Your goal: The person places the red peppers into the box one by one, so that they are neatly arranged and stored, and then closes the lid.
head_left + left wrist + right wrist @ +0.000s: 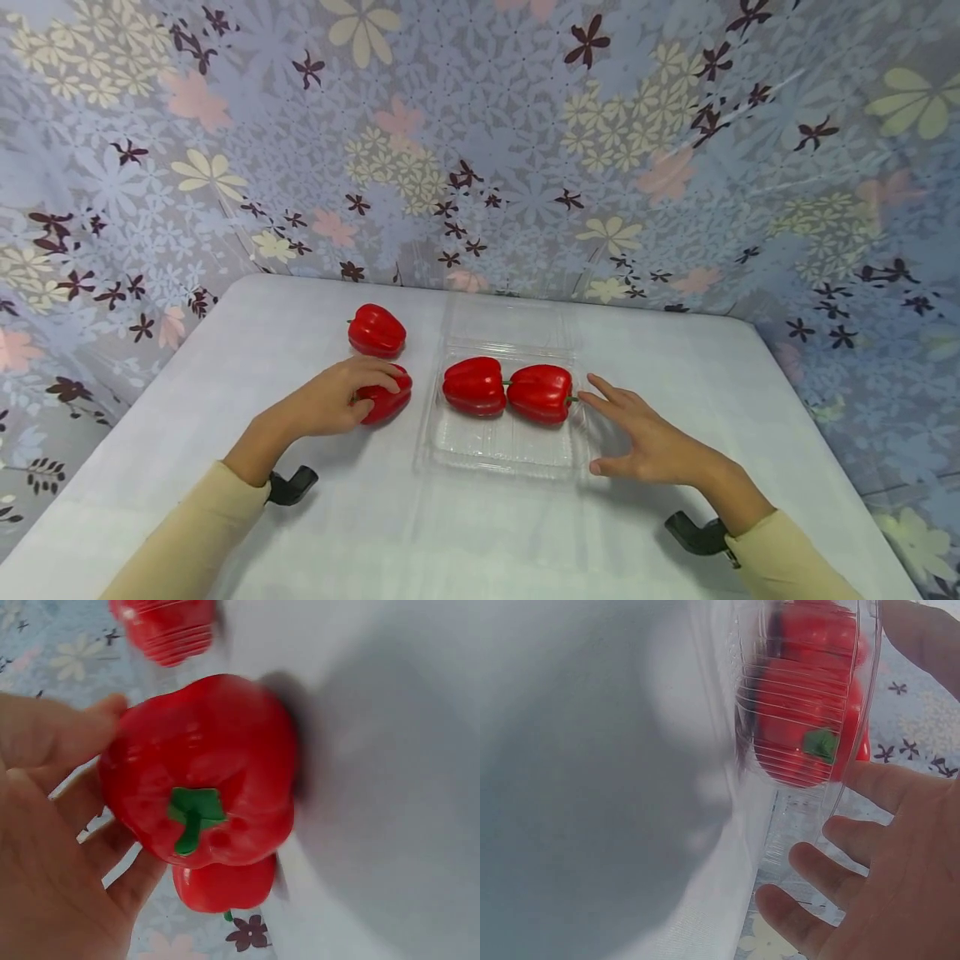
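Note:
My left hand (337, 398) grips a red bell pepper (393, 398) on the left of the table, with thumb and fingers around it. In the left wrist view, the pepper's green stem (196, 814) faces the camera. Just behind it lies another red bell pepper (377, 331). Two more peppers lie end to end in a clear plastic clamshell box (502, 446): a left one (474, 387) and a right one (538, 393). At the box's right side is my right hand (647, 440), its fingers spread and holding nothing. One fingertip (859, 780) is right at the box's wall.
The box's transparent lid (510, 323) lies folded back behind it. A white cloth covers the table (495, 533). Flowered fabric (480, 150) hangs behind the table and along its sides. Black wrist mounts (292, 485) stick out below both wrists.

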`<state>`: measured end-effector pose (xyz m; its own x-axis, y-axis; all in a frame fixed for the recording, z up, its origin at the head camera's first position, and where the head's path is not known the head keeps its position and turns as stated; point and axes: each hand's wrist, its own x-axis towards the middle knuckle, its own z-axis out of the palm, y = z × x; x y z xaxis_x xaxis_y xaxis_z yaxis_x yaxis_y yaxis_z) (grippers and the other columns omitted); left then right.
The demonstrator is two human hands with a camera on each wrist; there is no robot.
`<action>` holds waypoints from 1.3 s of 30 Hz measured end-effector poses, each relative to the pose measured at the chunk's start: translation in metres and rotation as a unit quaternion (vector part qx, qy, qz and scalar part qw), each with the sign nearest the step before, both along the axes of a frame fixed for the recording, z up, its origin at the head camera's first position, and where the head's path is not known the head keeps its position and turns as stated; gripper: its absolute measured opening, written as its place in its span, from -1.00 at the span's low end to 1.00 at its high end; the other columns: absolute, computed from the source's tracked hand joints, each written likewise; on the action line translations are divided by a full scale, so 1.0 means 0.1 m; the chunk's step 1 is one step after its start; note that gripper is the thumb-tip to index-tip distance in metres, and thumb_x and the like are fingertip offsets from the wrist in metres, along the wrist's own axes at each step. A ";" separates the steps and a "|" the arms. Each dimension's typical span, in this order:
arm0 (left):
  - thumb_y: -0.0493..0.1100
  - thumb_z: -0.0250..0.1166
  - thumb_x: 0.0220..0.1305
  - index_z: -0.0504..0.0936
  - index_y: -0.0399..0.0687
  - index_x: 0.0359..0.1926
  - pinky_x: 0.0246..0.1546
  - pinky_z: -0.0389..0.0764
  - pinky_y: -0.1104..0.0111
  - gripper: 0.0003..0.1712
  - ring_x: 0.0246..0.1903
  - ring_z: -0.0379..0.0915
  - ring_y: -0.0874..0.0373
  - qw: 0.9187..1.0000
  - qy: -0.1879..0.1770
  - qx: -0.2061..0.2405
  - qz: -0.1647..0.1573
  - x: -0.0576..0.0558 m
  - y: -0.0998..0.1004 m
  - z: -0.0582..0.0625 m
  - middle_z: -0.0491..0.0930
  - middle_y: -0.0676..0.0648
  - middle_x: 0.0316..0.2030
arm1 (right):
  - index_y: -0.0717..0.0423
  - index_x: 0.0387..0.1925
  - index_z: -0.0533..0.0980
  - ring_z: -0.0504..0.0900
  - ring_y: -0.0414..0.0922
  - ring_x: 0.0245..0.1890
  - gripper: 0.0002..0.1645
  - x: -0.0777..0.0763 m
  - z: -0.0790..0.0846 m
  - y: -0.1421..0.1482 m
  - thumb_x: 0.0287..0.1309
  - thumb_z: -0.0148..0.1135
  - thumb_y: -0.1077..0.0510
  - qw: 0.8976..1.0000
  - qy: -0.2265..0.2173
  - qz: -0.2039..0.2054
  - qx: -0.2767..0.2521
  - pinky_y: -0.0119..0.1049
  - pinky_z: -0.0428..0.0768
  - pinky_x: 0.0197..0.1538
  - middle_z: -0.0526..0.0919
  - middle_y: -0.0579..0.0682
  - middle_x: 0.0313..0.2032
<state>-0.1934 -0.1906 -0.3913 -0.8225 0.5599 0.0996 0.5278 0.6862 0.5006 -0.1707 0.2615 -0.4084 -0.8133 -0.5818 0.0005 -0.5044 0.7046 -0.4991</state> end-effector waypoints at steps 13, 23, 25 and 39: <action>-0.46 0.28 -0.07 0.65 -0.01 0.12 0.02 0.70 0.02 -0.36 0.29 0.34 -0.19 1.000 -0.009 -0.004 0.012 0.02 -0.08 -0.05 0.52 -0.14 0.26 | 0.04 0.47 0.23 0.14 0.30 0.44 0.07 -0.02 -0.02 0.01 -0.01 0.48 -0.17 1.000 0.006 0.004 -0.001 0.46 0.31 0.27 0.03 0.20 0.55; -0.35 0.40 0.00 0.61 -0.05 0.18 -0.03 0.71 0.01 -0.37 0.26 0.34 -0.22 0.999 -0.005 -0.016 0.037 0.06 -0.08 -0.02 0.53 -0.17 0.24 | 0.07 0.48 0.22 0.14 0.31 0.43 0.07 -0.02 -0.01 0.03 0.01 0.47 -0.16 1.000 0.007 0.008 0.001 0.46 0.31 0.27 0.03 0.24 0.54; -0.33 0.41 0.01 0.60 -0.04 0.19 -0.05 0.72 0.01 -0.38 0.25 0.34 -0.23 0.999 -0.009 -0.021 0.040 0.07 -0.08 -0.01 0.51 -0.19 0.25 | 0.07 0.47 0.22 0.15 0.32 0.43 0.07 -0.02 0.00 0.04 0.00 0.47 -0.17 1.000 0.007 0.006 0.005 0.46 0.31 0.26 0.04 0.26 0.54; -0.29 0.40 0.09 0.58 0.03 0.22 -0.08 0.73 0.05 -0.39 0.20 0.37 -0.16 0.998 0.003 -0.038 0.057 0.11 -0.09 -0.01 0.50 -0.18 0.27 | 0.06 0.47 0.23 0.14 0.31 0.43 0.07 -0.03 0.01 0.02 -0.01 0.48 -0.16 1.000 0.001 0.000 0.011 0.47 0.31 0.26 0.03 0.22 0.55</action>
